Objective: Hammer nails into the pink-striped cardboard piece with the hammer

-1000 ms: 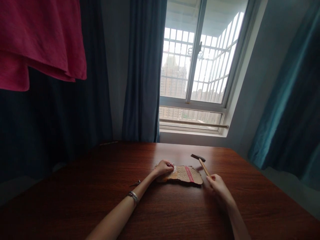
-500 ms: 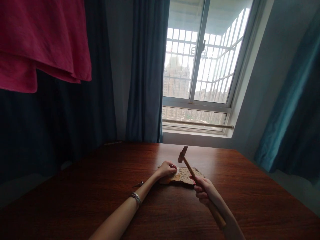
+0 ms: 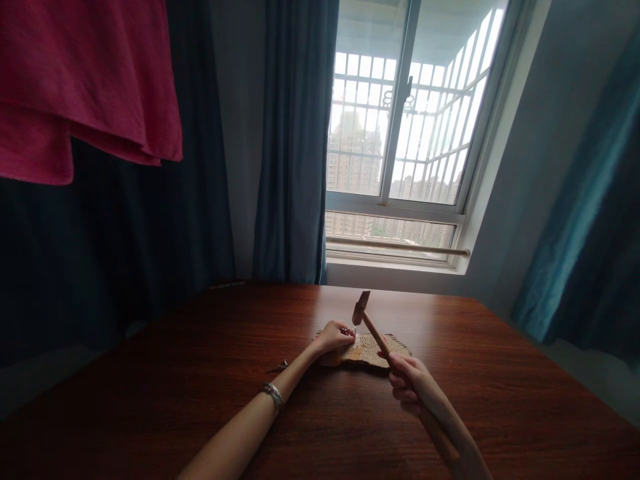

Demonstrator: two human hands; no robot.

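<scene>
Hammer [image 3: 375, 333] in right hand [image 3: 411, 383], head [image 3: 360, 311] near nail [image 3: 355, 331] pinched by left hand [image 3: 334, 337]

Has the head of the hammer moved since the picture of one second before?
Yes, leftward: the hammer head was right of the foot of the window's middle post; now it is left of it.

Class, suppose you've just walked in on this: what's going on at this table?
A person is at a wooden table with both hands busy. The left hand pinches a small nail, upright, at a dotted board lying on the table. The right hand grips a hammer by its wooden handle. The hammer's head is right by the nail's top; whether they touch is too small to tell.
</scene>
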